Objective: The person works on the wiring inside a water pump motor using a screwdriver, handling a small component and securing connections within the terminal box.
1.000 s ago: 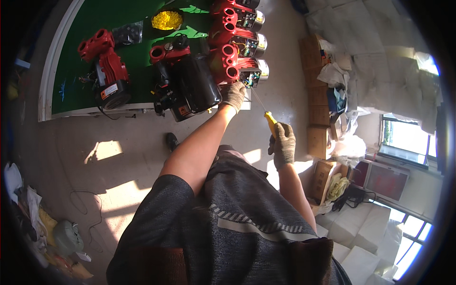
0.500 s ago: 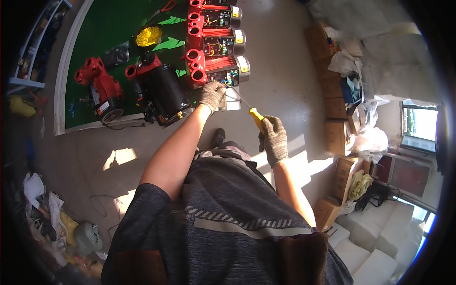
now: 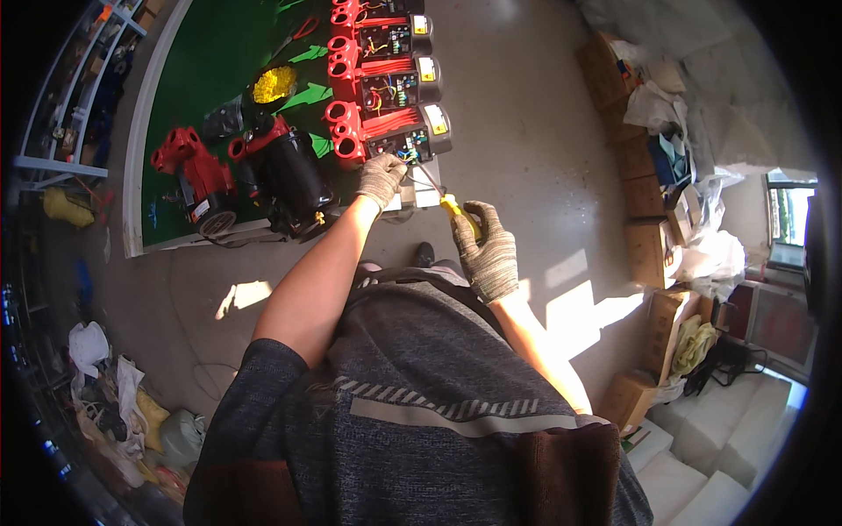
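My right hand [image 3: 485, 250], in a knitted grey glove, is closed around a yellow-handled screwdriver [image 3: 451, 205]. Its shaft points up and left at the open wiring box [image 3: 399, 146] of the nearest red pump [image 3: 348, 140]; whether the tip touches anything cannot be made out. My left hand [image 3: 381, 180], gloved too, is at the near edge of that box with its fingers pinched together beside the coloured wires. What they hold, if anything, is too small to name. More red pumps [image 3: 344, 66] with open wiring boxes stand in a row beyond.
On the green-topped table [image 3: 175, 88] lie a red pump [image 3: 197, 180], a pump with a black motor [image 3: 298, 171], a bowl of yellow parts [image 3: 274, 85] and red-handled scissors [image 3: 305, 28]. Cardboard boxes [image 3: 651, 250] line the right side. Shelving [image 3: 83, 96] stands at far left.
My right hand has brought the screwdriver up and left, closer to the wiring box. My left hand stays by the same pump. The whole view has shifted slightly.
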Demonstrator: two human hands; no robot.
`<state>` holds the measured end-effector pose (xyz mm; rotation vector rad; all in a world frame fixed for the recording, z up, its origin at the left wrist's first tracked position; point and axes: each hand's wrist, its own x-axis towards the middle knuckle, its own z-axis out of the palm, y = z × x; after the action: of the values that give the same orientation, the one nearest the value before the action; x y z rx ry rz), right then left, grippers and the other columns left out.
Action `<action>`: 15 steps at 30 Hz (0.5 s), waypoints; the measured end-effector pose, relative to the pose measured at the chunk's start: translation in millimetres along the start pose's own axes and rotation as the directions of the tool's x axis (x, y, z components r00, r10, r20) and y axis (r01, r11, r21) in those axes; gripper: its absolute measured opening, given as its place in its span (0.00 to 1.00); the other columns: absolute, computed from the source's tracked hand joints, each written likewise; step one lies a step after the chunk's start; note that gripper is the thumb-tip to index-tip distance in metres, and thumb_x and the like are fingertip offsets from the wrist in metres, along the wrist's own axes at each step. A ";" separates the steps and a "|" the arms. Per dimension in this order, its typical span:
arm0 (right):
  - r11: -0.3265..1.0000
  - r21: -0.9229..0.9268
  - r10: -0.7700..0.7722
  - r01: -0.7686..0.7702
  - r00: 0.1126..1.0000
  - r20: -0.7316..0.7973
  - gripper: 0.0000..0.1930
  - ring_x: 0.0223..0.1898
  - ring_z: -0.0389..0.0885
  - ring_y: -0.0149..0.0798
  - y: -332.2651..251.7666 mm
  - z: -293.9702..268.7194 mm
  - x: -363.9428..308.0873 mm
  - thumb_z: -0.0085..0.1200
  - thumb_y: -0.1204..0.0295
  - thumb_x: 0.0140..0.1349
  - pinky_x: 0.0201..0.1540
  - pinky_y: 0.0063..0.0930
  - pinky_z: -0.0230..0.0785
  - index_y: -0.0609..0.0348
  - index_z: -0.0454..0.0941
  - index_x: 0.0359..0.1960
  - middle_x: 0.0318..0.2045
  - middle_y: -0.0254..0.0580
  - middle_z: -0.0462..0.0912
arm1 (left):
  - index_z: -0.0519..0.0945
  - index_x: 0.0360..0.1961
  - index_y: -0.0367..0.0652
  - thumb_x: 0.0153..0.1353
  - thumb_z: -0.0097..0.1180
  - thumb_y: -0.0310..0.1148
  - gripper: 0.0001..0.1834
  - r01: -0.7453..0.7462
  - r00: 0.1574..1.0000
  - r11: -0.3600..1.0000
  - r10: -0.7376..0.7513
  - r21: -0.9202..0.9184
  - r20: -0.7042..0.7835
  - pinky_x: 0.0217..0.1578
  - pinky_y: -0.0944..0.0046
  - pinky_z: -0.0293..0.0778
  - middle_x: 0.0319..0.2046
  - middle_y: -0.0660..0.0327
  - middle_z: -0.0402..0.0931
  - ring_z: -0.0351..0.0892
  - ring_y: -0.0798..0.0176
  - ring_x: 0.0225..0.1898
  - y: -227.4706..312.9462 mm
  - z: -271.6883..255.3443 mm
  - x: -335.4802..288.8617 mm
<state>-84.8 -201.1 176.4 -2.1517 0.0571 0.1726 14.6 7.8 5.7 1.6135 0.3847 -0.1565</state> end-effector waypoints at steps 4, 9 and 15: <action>1.000 -0.012 0.004 -0.003 1.000 0.028 0.20 0.34 0.88 0.51 -3.3 -2.3 0.3 0.58 0.59 0.66 0.40 0.38 0.79 0.59 0.76 0.54 0.33 0.58 0.86 | 0.82 0.40 0.37 0.63 0.60 0.25 0.05 0.027 0.999 1.000 -0.027 0.015 0.028 0.25 0.66 0.81 0.31 0.59 0.82 0.81 0.67 0.29 -2.2 -2.5 6.2; 0.993 0.115 0.008 -0.007 1.000 -0.009 0.18 0.39 0.88 0.45 11.5 -8.5 5.9 0.59 0.66 0.66 0.45 0.33 0.78 0.61 0.76 0.53 0.40 0.57 0.87 | 0.82 0.41 0.39 0.63 0.60 0.25 0.06 -0.005 0.999 0.997 0.002 0.071 0.034 0.25 0.67 0.77 0.31 0.61 0.82 0.78 0.69 0.26 -6.6 -5.1 7.4; 0.956 0.242 0.158 -0.165 0.986 0.049 0.17 0.43 0.86 0.35 19.6 -20.8 12.3 0.60 0.69 0.66 0.48 0.28 0.77 0.64 0.77 0.53 0.43 0.51 0.87 | 0.83 0.43 0.43 0.64 0.61 0.28 0.07 0.039 0.997 0.999 -0.037 -0.018 0.069 0.24 0.69 0.72 0.32 0.64 0.82 0.77 0.71 0.26 0.7 -5.3 -7.3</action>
<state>-72.7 -229.0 169.7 -1.8958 0.2269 0.2767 7.4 11.8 9.3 1.5779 0.3631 -0.2358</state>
